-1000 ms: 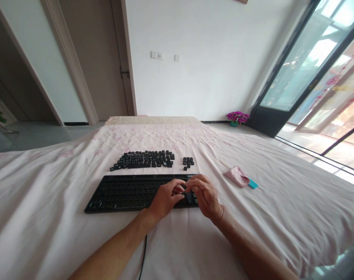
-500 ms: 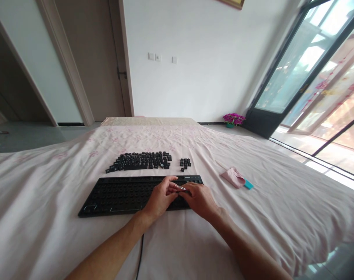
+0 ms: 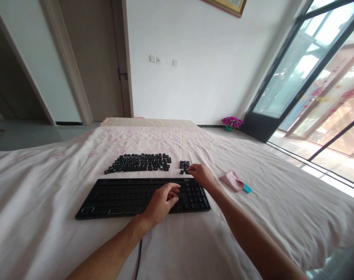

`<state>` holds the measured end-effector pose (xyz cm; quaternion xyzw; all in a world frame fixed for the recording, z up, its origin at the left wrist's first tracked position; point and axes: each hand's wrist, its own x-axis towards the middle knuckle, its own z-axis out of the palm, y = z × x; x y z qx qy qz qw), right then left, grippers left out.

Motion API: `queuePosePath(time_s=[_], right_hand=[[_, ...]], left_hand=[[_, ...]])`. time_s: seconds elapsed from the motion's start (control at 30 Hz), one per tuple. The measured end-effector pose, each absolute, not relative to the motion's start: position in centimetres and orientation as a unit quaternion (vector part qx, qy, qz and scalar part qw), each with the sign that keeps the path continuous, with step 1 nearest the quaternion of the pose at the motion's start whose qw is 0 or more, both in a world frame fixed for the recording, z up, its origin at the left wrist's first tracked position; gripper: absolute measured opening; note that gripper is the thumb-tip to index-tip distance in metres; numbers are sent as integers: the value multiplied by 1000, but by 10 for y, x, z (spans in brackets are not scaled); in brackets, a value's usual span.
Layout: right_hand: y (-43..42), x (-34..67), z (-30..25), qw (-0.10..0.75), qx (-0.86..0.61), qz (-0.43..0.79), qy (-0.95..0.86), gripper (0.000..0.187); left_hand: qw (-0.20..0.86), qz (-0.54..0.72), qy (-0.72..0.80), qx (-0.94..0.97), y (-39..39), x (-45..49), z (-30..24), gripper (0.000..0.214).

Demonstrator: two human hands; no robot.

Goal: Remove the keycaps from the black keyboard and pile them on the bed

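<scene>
A black keyboard (image 3: 118, 194) lies flat on the pink cloth, most of its left side showing bare switches without caps. Over its right-middle part rests my left hand (image 3: 162, 200), fingers curled inward towards the thumb; whatever may be inside the curl is hidden. My right hand (image 3: 202, 175) reaches past the back right corner. Its fingertips are pinched at a small group of loose black keycaps (image 3: 182, 165), on a keycap at the group's near right side. A larger spread of black keycaps (image 3: 136, 162) lies behind the keyboard, left of that group.
The pink floral cloth (image 3: 267, 217) is wrinkled. On it, right of the keyboard, lie a folded pink cloth (image 3: 232, 180) and a turquoise piece (image 3: 247, 188). A black cable (image 3: 139, 256) runs towards me. Potted magenta flowers (image 3: 232, 122) stand by the glass door (image 3: 284, 74).
My right hand has left my left hand above the keyboard and moved back to the small keycap group. A thin shiny object between the hands earlier no longer shows. My left hand stays nearly in place.
</scene>
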<state>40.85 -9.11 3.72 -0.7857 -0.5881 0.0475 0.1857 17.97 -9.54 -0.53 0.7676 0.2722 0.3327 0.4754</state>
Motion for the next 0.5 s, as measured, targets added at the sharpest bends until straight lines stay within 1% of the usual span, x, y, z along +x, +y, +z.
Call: queuePosePath(time_s=[0.27, 0.5], right_hand=[[-79, 411, 23, 157, -799, 41, -579, 19], [-80, 416, 18, 159, -794, 38, -586, 21]], left_hand=[[463, 329, 265, 780, -95, 179, -4, 29], [453, 329, 265, 785, -95, 178, -3, 25]])
